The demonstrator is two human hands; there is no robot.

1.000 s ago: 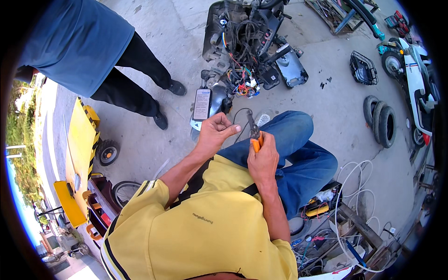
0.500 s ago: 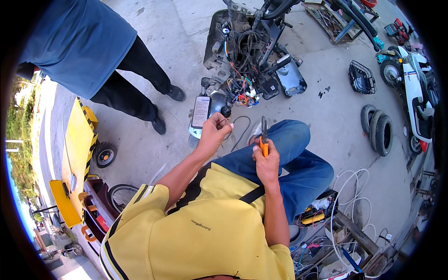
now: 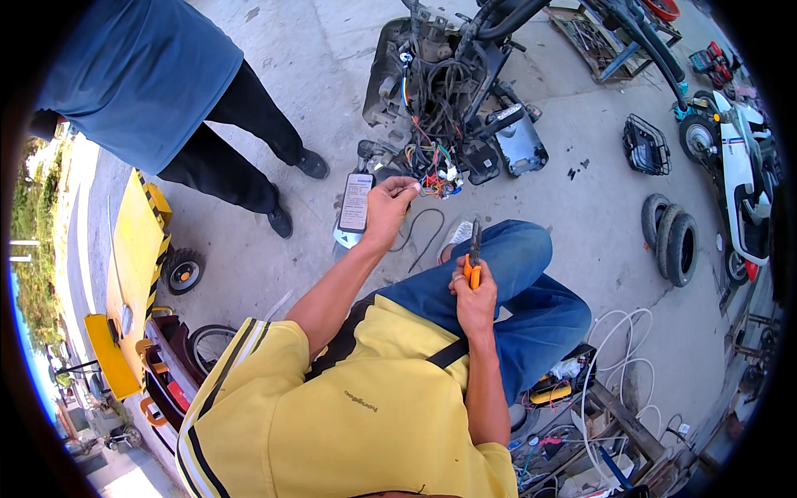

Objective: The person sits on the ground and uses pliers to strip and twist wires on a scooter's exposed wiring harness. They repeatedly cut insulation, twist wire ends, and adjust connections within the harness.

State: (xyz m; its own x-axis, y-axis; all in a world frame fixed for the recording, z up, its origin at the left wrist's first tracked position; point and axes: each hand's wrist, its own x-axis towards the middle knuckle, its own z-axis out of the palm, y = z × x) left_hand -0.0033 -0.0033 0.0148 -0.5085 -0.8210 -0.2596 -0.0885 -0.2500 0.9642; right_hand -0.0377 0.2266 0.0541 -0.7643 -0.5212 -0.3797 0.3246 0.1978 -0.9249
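the right hand [image 3: 476, 300] grips the pliers [image 3: 474, 257] right of centre; whether the left hand [image 3: 388, 213] holds the cable [image 3: 440, 231] at centre between bent fingers cannot be told, and a careless tug could snag the wires [image 3: 439, 172], upper centre.

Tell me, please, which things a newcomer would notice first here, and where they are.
Probably the yellow shirt comes first, filling the lower middle, with orange-handled pliers in the right hand near the centre. Then the eye might catch the tangle of coloured wires at upper middle, close to the left hand. A person in blue and black also stands out at upper left.
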